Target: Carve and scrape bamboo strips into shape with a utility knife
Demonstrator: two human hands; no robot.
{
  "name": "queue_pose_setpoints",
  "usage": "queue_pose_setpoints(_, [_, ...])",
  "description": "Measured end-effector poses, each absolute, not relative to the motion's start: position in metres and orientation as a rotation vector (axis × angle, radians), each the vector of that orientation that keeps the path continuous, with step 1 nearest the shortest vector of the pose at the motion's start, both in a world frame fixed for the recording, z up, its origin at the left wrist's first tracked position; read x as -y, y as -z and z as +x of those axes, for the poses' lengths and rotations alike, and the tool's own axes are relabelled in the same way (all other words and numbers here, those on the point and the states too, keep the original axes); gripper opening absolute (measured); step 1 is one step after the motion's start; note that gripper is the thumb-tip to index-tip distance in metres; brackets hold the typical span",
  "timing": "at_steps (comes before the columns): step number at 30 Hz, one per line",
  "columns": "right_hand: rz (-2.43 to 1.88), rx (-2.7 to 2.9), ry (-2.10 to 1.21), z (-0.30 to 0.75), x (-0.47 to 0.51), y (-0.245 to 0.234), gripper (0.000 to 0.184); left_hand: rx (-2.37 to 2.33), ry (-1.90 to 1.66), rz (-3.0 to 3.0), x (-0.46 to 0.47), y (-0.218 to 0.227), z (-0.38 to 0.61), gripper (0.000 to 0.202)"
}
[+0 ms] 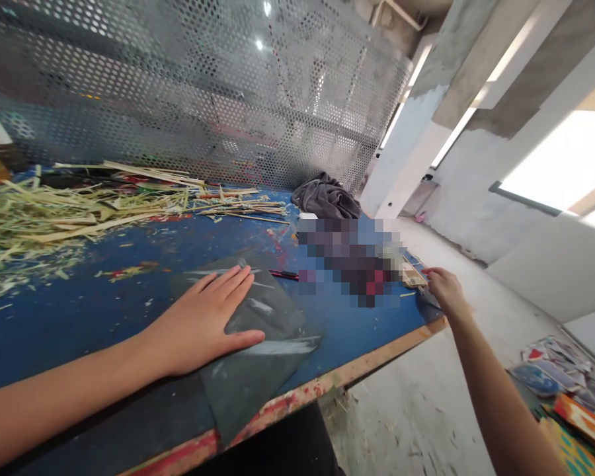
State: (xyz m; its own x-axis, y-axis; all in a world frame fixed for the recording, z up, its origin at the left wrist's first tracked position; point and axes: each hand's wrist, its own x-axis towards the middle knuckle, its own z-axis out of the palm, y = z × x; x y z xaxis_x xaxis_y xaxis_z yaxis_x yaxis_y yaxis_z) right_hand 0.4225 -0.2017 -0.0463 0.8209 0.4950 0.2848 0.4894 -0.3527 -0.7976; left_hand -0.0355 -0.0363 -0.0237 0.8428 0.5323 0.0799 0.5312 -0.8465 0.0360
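My left hand (pixel 218 311) lies flat, fingers stretched and thumb out, on a dark grey-green sheet (pixel 272 324) with pale chalky streaks. The sheet's pointed corner hangs over the table's front edge. A dark pen-like stick with pink on it (pixel 285 274) lies just beyond the sheet. Out past the table's right end is my right hand (pixel 445 291), its fingers curled together. Close to those fingers are a small pale box-like thing (pixel 412 274) and something greyish at the corner (pixel 428 295). Whatever is in the right fingers, if anything, is too small to make out.
Split straw-like strips (pixel 94 211) are heaped along the back left of the blue table (pixel 143 264). A dark cloth (pixel 327 196) sits by the perforated metal screen (pixel 228 99). Part of the table's right side is pixelated. Painted pieces (pixel 555 370) lie on the floor at right.
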Motion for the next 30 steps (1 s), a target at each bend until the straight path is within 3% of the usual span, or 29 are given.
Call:
queue_pose_setpoints(4, [-2.341,0.847,-0.082,0.424,0.202,0.039,0.029,-0.869,-0.114,2.997,0.038,0.023,-0.035,0.094])
queue_pose_setpoints(11, [-2.571,1.031,-0.089,0.422,0.2,0.022,0.041,-0.873,-0.123,2.939,0.036,0.029,-0.036,0.1])
queue_pose_setpoints(21, [-2.369,0.978,0.39,0.354,0.239,0.025,0.073,-0.901,-0.051,2.952,0.035,0.028,-0.034,0.102])
queue_pose_setpoints(25, [-2.113,1.247,0.585,0.277,0.252,0.039,0.068,-0.91,-0.045,2.948,0.037,0.027,-0.035,0.102])
queue_pose_setpoints(30, [-2.176,1.262,0.605,0.223,0.238,0.054,0.067,-0.911,-0.002,2.948,0.038,0.025,-0.034,0.101])
